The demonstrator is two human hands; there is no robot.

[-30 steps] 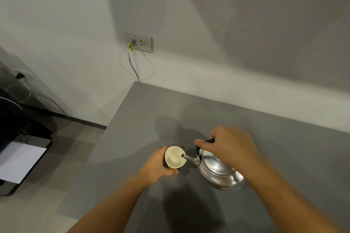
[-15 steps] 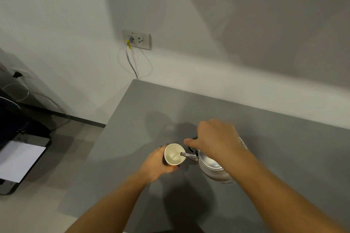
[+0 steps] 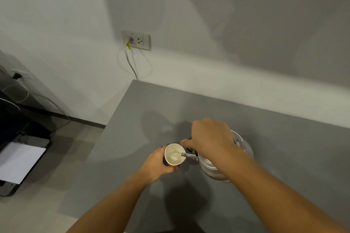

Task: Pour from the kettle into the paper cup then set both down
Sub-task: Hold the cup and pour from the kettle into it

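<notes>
1. Both hands closed: left hand [image 3: 158, 164] around paper cup [image 3: 174, 154], right hand [image 3: 210, 138] on kettle [image 3: 214, 168] handle.
2. Tipped further than before, spout now over cup's rim, above grey worktop [image 3: 132, 138].
3. Wall socket [image 3: 136, 39] behind, well apart.

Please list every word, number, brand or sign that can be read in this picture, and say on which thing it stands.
Wall socket plate: a short dark marking along its top edge, too small and blurred to read.
Paper cup: no print visible from above.
Kettle: no brand or label visible.
White sheet at left: appears blank.
No text here can be read.
</notes>
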